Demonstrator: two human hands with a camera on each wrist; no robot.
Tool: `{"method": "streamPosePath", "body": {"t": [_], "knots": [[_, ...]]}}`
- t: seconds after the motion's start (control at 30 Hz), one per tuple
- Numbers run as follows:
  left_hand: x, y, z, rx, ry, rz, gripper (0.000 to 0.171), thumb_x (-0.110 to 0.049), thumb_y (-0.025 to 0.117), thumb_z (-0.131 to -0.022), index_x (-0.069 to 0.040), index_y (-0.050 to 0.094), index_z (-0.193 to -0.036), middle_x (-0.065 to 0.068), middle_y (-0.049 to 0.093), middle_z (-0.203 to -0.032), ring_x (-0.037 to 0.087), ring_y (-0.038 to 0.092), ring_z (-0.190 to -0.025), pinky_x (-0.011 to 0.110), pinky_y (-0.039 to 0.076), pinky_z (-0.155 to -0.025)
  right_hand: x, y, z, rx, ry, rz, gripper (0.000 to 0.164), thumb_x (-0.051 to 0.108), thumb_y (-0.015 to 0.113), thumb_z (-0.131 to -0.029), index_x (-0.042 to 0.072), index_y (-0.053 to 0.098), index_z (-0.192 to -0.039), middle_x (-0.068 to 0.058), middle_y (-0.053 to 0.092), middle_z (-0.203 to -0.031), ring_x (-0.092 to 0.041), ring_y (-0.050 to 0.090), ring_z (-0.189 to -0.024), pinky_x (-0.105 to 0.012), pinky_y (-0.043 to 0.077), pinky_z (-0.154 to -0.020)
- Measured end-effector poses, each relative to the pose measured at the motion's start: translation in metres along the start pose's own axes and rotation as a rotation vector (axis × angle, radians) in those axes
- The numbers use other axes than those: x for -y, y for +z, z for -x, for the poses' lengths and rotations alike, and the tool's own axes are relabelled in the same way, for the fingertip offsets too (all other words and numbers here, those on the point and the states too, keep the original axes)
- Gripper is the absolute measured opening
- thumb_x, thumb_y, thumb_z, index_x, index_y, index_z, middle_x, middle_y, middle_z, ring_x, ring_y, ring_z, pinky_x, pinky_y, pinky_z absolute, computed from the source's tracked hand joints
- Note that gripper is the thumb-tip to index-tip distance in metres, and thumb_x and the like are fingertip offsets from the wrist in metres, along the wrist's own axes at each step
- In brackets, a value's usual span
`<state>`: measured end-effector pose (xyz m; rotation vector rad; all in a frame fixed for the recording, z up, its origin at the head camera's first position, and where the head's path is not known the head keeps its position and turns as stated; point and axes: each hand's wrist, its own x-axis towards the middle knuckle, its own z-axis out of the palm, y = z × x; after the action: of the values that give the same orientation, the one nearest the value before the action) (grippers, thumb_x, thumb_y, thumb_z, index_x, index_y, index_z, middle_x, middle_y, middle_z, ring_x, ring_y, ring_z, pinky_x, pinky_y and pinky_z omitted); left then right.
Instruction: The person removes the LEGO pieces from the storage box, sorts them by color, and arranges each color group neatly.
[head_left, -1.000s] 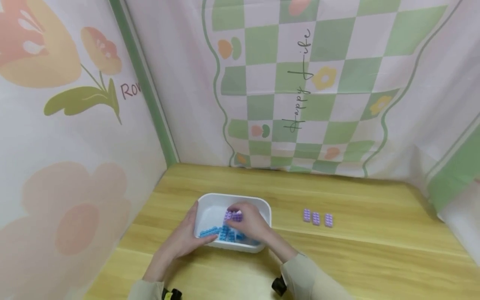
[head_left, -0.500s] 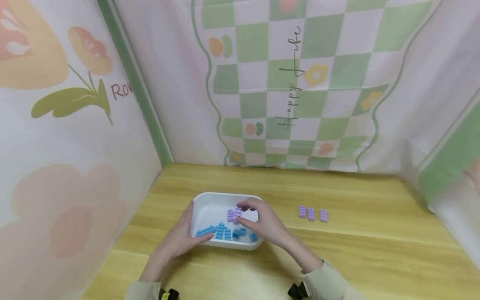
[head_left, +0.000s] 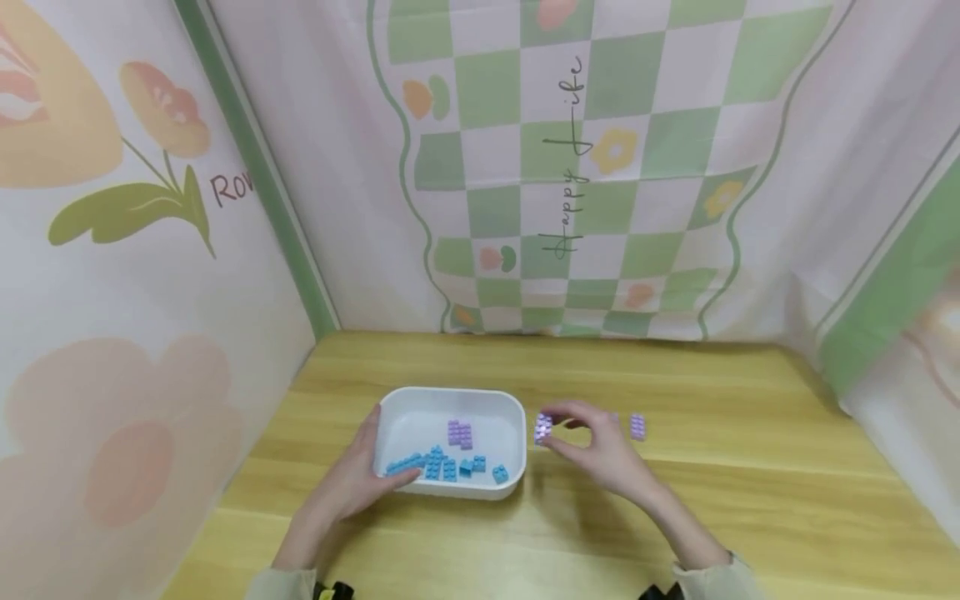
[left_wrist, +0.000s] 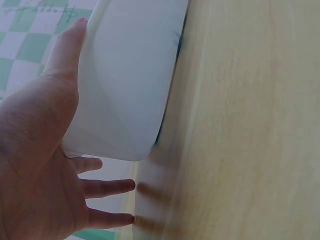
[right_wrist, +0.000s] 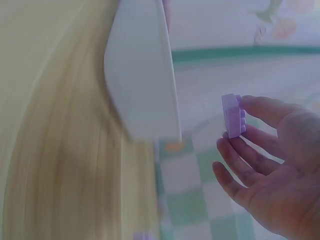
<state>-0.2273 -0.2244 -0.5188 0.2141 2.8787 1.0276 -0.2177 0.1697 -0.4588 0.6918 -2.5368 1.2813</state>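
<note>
Between the thumb and fingers of my right hand (head_left: 607, 450) is a purple toy building brick (head_left: 543, 428), held just off the right end of a white tray (head_left: 450, 492). The right wrist view shows the same brick (right_wrist: 232, 116) raised above the table, its studs facing the palm. My left hand (head_left: 352, 475) steadies the tray's left end, its thumb over the near rim; several of its fingers (left_wrist: 110, 188) extend past the wall in the left wrist view. Inside the tray, purple bricks (head_left: 460, 434) lie near the middle and several blue bricks (head_left: 433, 463) along the near side.
Right of the tray, a purple brick (head_left: 637, 427) lies on the wooden table (head_left: 480, 550); my right hand mostly hides others beside it. A patterned curtain (head_left: 570, 250) stands behind the table, and a flowered one (head_left: 150, 400) on the left.
My right hand has picked a purple brick out of the tray and carried it rightward past the rim. My left hand stays on the tray. The head view has shifted slightly.
</note>
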Motion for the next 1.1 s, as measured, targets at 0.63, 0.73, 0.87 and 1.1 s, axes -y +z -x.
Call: {"method": "streamPosePath", "body": {"t": [0.63,0.73,0.87,1.1], "knots": [[0.004,0.000,0.001,-0.016,0.007,0.004,0.137,-0.068,0.084,-0.087,-0.006,0.001,-0.177,0.024,0.014,-0.184,0.054,0.038,-0.160,0.070,0.036,-0.130,-0.096,-0.088,0.045,0.027,0.122,0.351,0.035,0.011,0.087,-0.092,-0.005,0.077,-0.120,-0.017,0.082,-0.111,-0.038,0.077,-0.101,-0.052,0.065,-0.088],[0.004,0.000,0.001,-0.017,0.005,0.005,0.136,-0.068,0.084,-0.088,-0.006,0.001,-0.177,0.024,0.014,-0.184,0.054,0.038,-0.160,0.070,0.036,-0.129,-0.106,-0.093,0.046,0.040,0.140,0.366,0.035,0.009,0.087,-0.091,-0.009,0.076,-0.119,-0.020,0.081,-0.110,-0.039,0.077,-0.099,-0.054,0.066,-0.087],[0.002,0.000,0.001,-0.017,0.004,0.013,0.136,-0.066,0.084,-0.088,-0.006,0.001,-0.177,0.025,0.013,-0.184,0.055,0.037,-0.160,0.071,0.035,-0.130,-0.117,-0.099,0.043,0.080,0.185,0.348,0.036,0.004,0.085,-0.092,-0.014,0.073,-0.121,-0.022,0.080,-0.108,-0.035,0.077,-0.095,-0.042,0.067,-0.080],[0.000,0.001,0.001,-0.012,0.003,0.012,0.137,-0.065,0.085,-0.087,-0.005,0.002,-0.177,0.026,0.014,-0.183,0.055,0.037,-0.160,0.070,0.035,-0.130,-0.135,-0.099,0.041,0.080,0.183,0.376,0.035,0.003,0.085,-0.091,-0.014,0.074,-0.119,-0.019,0.080,-0.103,-0.031,0.076,-0.090,-0.040,0.066,-0.080]]}}
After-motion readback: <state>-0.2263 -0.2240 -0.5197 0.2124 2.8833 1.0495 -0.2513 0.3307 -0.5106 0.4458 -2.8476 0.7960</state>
